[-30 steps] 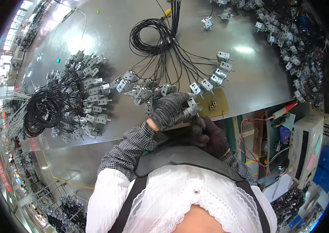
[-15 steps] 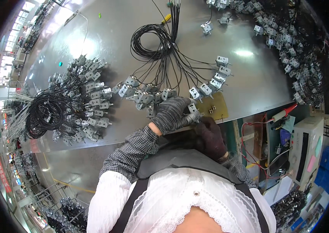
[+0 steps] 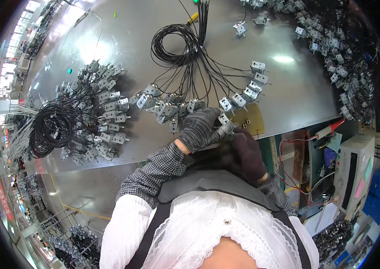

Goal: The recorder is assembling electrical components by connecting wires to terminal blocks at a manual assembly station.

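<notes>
My left hand [image 3: 199, 129], in a grey striped glove, is closed on a small silvery metal box [image 3: 224, 120] at the table's front edge. The box's inner details are too small to read. Just below and right of it is my right hand [image 3: 248, 157], in a dark maroon glove, its fingers drawn together by the box. What those fingers hold, if anything, is hidden. Similar metal boxes [image 3: 195, 106] lie in an arc beyond my hands, on black cables that fan out from a coil [image 3: 172, 62]. A yellowish pad [image 3: 255, 117] with small brass-coloured pieces [image 3: 246, 122] lies beside the held box.
A bundle of boxes with coiled black cables [image 3: 55, 132] lies at the left of the metal table [image 3: 297, 98]. Many more boxes [image 3: 333, 67] are heaped at the right. A yellow-handled tool [image 3: 193, 18] lies far back. Below right stand a red-tipped tool [image 3: 329, 129] and a white machine [image 3: 353, 170].
My right hand has shifted slightly right and its fingers have turned up beside the box. My left hand stays closed on the box, moved only slightly.
</notes>
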Tool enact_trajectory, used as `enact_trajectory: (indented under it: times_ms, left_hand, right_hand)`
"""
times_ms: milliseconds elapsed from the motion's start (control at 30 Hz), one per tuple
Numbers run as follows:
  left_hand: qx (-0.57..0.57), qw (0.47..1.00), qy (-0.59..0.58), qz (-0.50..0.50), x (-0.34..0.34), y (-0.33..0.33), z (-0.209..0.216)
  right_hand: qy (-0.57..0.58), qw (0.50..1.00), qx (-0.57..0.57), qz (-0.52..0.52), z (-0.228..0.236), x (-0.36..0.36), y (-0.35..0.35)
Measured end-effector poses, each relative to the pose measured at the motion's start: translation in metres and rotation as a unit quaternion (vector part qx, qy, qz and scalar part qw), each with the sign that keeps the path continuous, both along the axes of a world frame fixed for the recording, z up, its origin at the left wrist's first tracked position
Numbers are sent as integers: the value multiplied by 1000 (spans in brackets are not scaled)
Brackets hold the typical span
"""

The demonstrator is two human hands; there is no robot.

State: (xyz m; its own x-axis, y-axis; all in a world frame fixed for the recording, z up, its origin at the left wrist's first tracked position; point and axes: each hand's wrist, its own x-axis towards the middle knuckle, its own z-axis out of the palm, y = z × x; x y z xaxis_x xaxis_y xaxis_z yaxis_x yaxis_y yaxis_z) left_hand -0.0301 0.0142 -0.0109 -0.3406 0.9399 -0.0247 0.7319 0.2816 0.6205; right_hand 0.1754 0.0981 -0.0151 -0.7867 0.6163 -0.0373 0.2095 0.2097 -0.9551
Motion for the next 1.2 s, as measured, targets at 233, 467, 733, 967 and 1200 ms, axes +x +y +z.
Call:
enact_trajectory:
  times_ms: [233, 467, 733, 967, 1200]
  left_hand:
    - [26, 994, 82, -63, -7, -24, 9]
    - [-16, 995, 92, -43, -8, -27, -5]
    - [-17, 995, 77, -54, -11, -29, 3]
    - [34, 996, -74, 24, -4, -3, -1]
    - [17, 998, -57, -22, -5, -8, 3]
  right_hand:
    - [54, 864, -501, -19, -3, 10, -3]
    - [36, 766, -642, 12, 14, -8, 9]
    - [81, 970, -221, -65, 2, -5, 55]
    - [-18, 997, -73, -21, 7, -16, 56]
    - [-27, 999, -39, 10, 13, 1, 34]
